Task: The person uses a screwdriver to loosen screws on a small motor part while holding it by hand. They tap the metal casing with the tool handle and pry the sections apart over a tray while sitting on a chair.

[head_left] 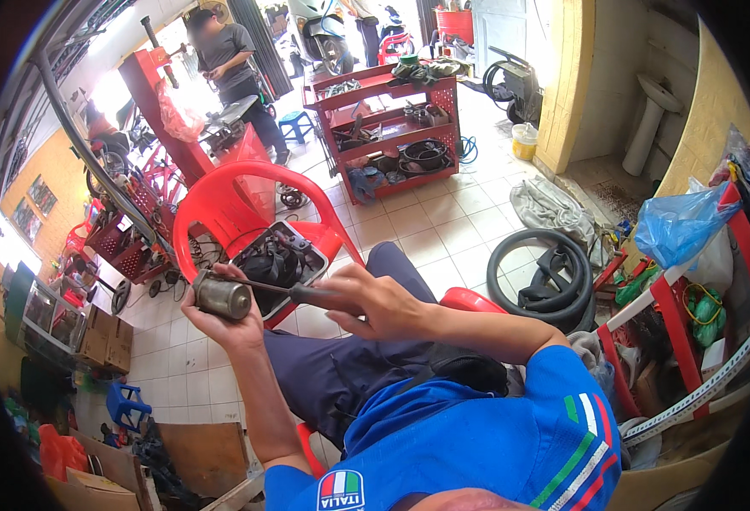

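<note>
My left hand [240, 330] is wrapped round a small cylindrical metal motor [224, 300], greyish-brown with a rounded end and a flat flange. A screwdriver [309, 295] with a dark handle is gripped in my right hand [379, 305]. Its thin shaft points left and reaches the motor's flanged end; whether the tip sits in a screw I cannot tell. Just beyond both hands, a tray [311, 266] holding black cables or parts rests on the seat of a red plastic chair [264, 170].
A red tool cart [392, 123] loaded with tools and parts stands ahead. Black tyres [538, 281] lie on the tiled floor to the right, beside a red-and-white rack [669, 315]. Another person [226, 60] stands at the far left near a red post [166, 119].
</note>
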Motion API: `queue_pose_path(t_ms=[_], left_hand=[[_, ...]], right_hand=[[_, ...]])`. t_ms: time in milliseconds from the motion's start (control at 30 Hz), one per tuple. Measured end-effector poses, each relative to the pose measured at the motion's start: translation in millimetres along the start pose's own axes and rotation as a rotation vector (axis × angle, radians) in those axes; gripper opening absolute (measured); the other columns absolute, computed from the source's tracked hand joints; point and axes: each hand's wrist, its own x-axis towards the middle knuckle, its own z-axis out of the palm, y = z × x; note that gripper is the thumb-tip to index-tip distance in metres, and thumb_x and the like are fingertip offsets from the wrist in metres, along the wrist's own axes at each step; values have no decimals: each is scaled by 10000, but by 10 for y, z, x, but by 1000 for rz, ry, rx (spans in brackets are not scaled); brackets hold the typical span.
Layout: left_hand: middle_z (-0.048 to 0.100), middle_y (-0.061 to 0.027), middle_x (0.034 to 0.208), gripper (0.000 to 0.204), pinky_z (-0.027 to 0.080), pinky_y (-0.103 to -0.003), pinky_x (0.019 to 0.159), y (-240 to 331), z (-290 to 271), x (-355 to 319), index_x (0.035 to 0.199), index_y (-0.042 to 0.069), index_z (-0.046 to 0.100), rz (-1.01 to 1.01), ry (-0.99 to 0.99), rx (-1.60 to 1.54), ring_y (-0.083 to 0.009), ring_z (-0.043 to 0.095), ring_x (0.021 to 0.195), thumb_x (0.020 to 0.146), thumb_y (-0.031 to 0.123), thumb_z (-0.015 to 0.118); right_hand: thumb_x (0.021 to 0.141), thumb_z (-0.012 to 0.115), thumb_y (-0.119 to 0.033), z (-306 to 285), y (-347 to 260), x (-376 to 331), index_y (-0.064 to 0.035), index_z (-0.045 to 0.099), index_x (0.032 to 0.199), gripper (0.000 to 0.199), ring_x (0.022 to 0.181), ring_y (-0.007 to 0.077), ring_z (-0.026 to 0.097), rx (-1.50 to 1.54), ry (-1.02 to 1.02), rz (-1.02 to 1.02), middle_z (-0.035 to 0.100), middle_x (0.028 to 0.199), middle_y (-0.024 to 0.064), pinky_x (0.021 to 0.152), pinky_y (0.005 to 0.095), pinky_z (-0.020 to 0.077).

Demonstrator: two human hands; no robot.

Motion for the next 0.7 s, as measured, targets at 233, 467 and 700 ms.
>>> queue_pose_path(t_ms=[233, 467, 700], left_hand=[[564, -148, 982, 415, 551, -363, 826, 69, -151, 58, 1104, -37, 503, -137, -198, -21, -246, 612, 919, 861, 287, 594], [571, -142, 989, 383, 549, -368, 836, 55, -145, 108, 1100, -5, 506, -51, -78, 51, -248, 619, 915, 865, 285, 591], [588, -132, 1016, 346, 556, -377, 826, -66, -42, -55, 1069, 22, 509, -70, -83, 42, -244, 629, 930, 860, 277, 612]], right_hand=[[923, 677, -127, -62, -26, 114, -40, 424, 1384, 532, 882, 210, 684, 688, 18, 564, 609, 1009, 120, 804, 333, 523], [878, 696, -83, -22, 63, 49, -96, 430, 1388, 575, 800, 322, 685, -55, 89, -138, 564, 1116, 158, 652, 424, 569], [893, 674, -90, -62, -10, 71, -95, 442, 1383, 542, 829, 227, 698, 429, -113, 526, 572, 1113, 124, 773, 337, 545]])
